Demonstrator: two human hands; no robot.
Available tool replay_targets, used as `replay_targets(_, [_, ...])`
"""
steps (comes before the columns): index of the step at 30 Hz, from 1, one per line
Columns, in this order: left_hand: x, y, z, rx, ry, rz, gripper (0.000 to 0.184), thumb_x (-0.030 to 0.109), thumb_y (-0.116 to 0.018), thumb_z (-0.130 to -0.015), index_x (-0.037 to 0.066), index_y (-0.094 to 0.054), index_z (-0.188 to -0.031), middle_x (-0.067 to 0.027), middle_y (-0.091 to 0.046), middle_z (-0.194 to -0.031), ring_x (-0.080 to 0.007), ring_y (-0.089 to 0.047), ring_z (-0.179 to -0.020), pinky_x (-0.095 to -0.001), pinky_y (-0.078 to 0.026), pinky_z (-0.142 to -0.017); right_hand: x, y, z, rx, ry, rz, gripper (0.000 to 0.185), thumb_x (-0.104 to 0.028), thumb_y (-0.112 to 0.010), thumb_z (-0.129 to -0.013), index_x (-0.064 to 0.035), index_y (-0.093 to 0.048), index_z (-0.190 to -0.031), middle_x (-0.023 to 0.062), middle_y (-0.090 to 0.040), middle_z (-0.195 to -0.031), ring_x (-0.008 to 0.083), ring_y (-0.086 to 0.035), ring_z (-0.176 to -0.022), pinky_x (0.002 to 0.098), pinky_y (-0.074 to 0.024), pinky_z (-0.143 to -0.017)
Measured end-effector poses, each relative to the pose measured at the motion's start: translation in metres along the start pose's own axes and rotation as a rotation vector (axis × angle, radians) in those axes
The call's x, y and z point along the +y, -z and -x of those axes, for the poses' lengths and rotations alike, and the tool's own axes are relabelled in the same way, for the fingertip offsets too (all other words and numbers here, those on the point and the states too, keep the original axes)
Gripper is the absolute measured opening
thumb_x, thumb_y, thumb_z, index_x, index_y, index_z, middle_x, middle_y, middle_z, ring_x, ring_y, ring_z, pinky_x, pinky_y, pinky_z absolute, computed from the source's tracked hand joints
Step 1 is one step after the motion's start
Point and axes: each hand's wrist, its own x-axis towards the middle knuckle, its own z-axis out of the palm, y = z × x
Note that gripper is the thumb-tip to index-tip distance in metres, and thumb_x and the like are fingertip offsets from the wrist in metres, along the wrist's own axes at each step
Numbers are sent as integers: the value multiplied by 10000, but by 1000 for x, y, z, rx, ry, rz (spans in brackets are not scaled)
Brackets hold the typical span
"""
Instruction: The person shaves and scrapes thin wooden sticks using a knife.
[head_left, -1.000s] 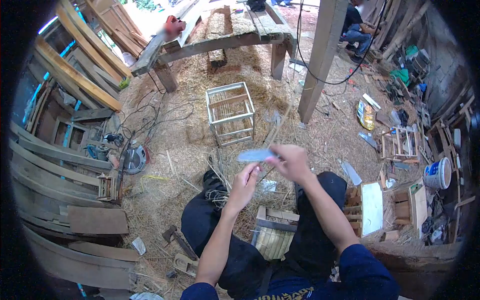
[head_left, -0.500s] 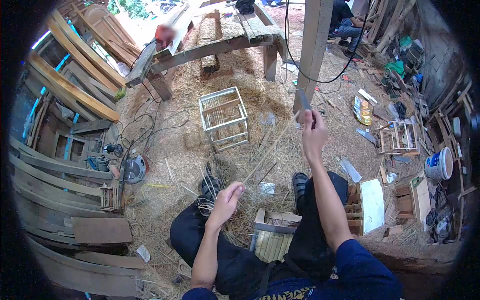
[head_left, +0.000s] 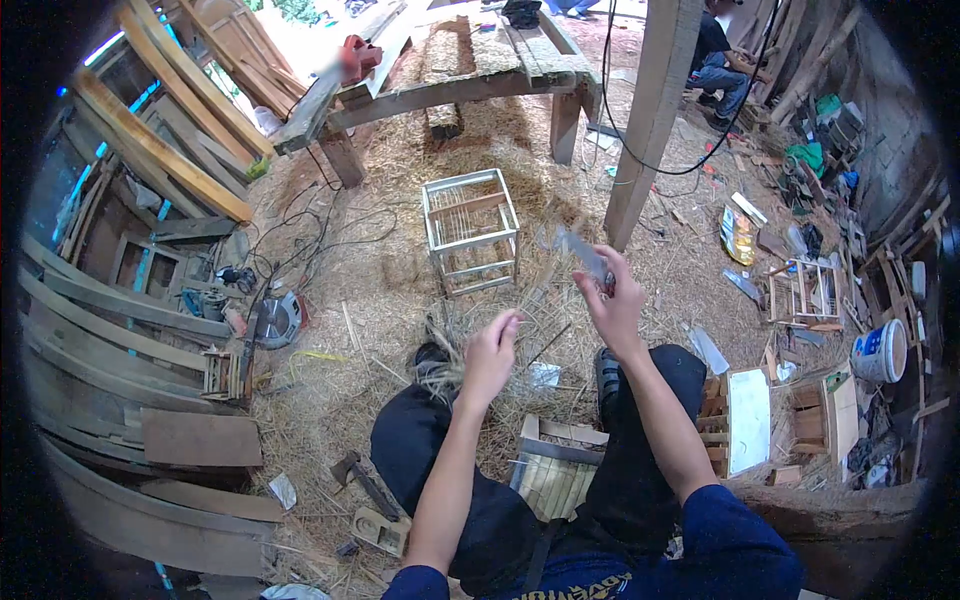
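My right hand [head_left: 615,303] is closed on the handle end of a wide-bladed knife [head_left: 582,252], its blade pointing up and left. Lower and to the left, my left hand [head_left: 490,350] is closed in a pinch; a thin strip runs down from around it towards a loose bundle of strips [head_left: 440,375] beside my left foot. The two hands are apart. Beyond them a small wooden frame [head_left: 471,238] with thin rods stands on the shavings. Between my legs lies a slatted wooden piece [head_left: 560,478].
A wooden workbench [head_left: 450,100] and a post [head_left: 655,120] stand ahead. At the back right a person [head_left: 720,70] sits. A circular saw [head_left: 278,320] and cables lie left, a hatchet [head_left: 365,487] near my left knee, a white bucket [head_left: 879,352] right.
My right hand swung out right and forward with the knife, then came back nearer my left hand. My left hand dropped, then rose again. The view has shifted slightly.
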Motion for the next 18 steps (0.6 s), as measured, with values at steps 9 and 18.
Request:
replay_targets(9, [9,-3,-6,102,-289,-579,229,30,-613,-854,68,-715,-1055,-105,-628,-930,-283,-564,-1065,-483,-329,-1088,6,-6,30,-354,78,455,205,-292,-754,-814,-111,-751,-910,138,-677,-723,334,-678,-694,443,-504,-616])
replay_targets(18, [26,-3,-6,502,-125,-234,259,158,-610,-966,51,-590,-1201,-201,-319,-1464,-376,-319,-1376,-541,-246,-1156,28,-42,54,-669,-383,-206,499,-513,-659,-929,-37,-765,-820,24,-597,-564,116,-551,-552,343,-432,-548])
